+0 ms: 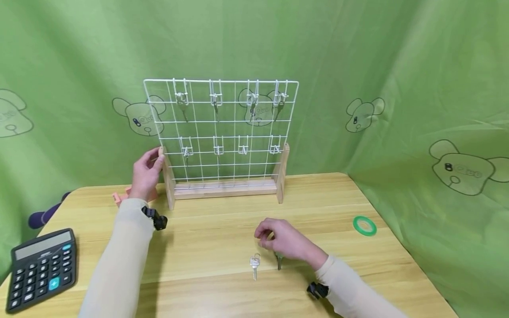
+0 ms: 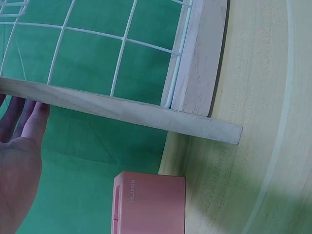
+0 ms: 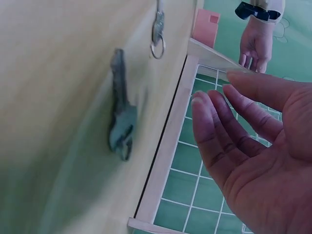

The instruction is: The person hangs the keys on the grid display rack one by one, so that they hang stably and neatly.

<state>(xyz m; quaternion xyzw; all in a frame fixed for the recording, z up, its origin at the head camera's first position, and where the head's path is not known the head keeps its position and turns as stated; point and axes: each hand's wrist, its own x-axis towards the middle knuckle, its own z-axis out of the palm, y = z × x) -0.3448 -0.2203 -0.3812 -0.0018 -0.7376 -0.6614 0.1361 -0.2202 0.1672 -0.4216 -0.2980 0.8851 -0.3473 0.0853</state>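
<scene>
A white wire grid rack [image 1: 234, 138] stands upright in a wooden frame, with keys hanging from its upper hooks and the two left lower hooks. My left hand [image 1: 146, 174] grips the upper end of its left wooden post [image 1: 169, 181]; in the left wrist view the fingers [image 2: 36, 122] lie along the post's outer edge. Over the table, my right hand [image 1: 284, 238] has its fingers loosely bent with nothing between them. Beneath it lies one key [image 3: 122, 117], partly hidden in the head view. Just left of that hand is another key [image 1: 255, 265] with a ring.
A black calculator [image 1: 41, 269] lies at the table's left edge. Behind my left wrist stands a pink box [image 2: 151, 202]. Green tape [image 1: 364, 225] lies at the right. Green curtain [image 1: 318, 53] closes off the back and sides. A purple object [image 1: 47, 214] shows beyond the left edge.
</scene>
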